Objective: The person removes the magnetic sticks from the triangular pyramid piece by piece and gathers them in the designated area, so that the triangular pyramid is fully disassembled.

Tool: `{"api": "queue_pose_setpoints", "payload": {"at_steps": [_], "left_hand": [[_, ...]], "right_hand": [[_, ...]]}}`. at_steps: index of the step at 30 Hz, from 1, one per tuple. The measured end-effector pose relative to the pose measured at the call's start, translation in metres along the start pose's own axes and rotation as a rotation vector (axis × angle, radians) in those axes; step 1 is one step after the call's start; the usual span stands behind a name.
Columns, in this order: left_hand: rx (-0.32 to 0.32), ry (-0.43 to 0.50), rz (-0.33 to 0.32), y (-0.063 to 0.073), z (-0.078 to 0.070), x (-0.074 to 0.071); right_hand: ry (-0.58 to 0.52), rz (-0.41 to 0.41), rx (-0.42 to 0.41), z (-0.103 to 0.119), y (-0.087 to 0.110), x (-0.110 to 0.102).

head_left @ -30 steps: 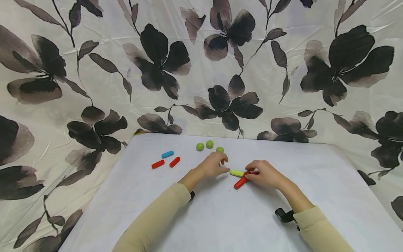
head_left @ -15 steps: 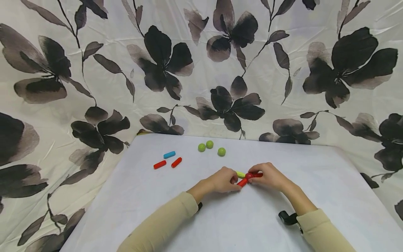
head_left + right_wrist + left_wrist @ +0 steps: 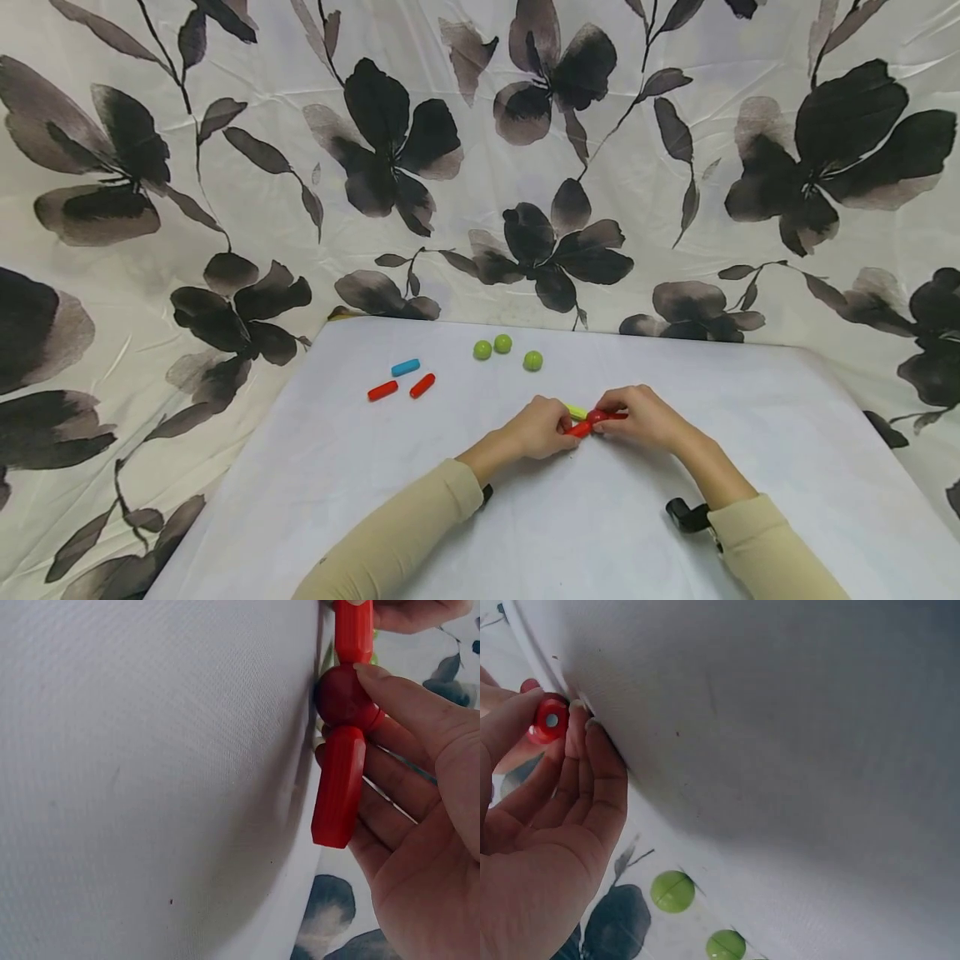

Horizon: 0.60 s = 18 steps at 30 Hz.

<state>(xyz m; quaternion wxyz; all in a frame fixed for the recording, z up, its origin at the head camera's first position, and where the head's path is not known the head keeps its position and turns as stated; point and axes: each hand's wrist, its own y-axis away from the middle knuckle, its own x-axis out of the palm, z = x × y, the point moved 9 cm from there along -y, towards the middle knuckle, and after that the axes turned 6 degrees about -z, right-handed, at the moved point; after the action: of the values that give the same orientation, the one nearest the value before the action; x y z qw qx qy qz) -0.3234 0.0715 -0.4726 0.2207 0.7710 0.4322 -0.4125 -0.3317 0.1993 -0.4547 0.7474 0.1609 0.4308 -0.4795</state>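
In the head view my left hand (image 3: 536,428) pinches a red rod (image 3: 579,430) joined to a red ball (image 3: 596,417). My right hand (image 3: 645,419) holds that ball between thumb and fingers. A second red rod (image 3: 340,787) sticks out of the ball in the right wrist view, lying along my right fingers. Beyond the red piece, a yellow-green rod (image 3: 576,412) shows partly behind the left fingers; whether it is attached cannot be told. In the left wrist view, the red rod's end (image 3: 551,720) has a small pale disc in its middle.
Three green balls (image 3: 502,343) sit near the back of the white table (image 3: 570,533). Left of them lie a blue rod (image 3: 406,367) and two red rods (image 3: 423,385). A flower-patterned cloth (image 3: 465,183) hangs behind the table.
My left hand has moved right and nearer, from beside the yellow-green rod to the red rod, which it now pinches. The right hand has kept its hold, and the red ball now shows.
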Motion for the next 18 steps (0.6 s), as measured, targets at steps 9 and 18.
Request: {"api": "queue_pose_setpoints", "payload": {"at_steps": [9, 18], "left_hand": [[-0.076, 0.069, 0.037, 0.004, 0.006, -0.001], [-0.088, 0.085, 0.076, 0.014, 0.012, -0.004]], "right_hand": [[-0.001, 0.014, 0.018, -0.001, -0.003, 0.001], [-0.001, 0.022, 0.046, -0.006, -0.002, -0.002]]}}
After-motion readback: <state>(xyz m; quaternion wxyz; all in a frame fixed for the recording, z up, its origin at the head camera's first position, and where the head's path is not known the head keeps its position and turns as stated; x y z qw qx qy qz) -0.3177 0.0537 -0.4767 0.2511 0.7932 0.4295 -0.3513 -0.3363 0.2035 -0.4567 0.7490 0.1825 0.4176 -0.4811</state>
